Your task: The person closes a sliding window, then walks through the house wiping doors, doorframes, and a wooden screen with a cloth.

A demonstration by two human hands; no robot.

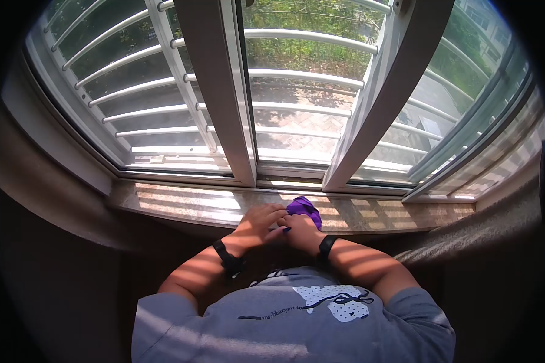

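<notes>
A bunched purple cloth point(304, 209) lies at the front edge of the stone window sill, in the middle of the view. My right hand point(301, 231) rests against its near side, with fingers bent and closed on the cloth. Just to the left, my left hand point(261, 222) has its fingers bent toward the right hand, and the fingertips of the two hands meet. What lies under the left fingers is hidden. A small dark blue bit shows between the hands.
The stone sill point(188, 204) runs across below a window with a grey frame point(224, 91) and white bars point(309, 74) outside. Curtains point(490, 224) hang at both sides. Black bands point(229, 259) circle both wrists.
</notes>
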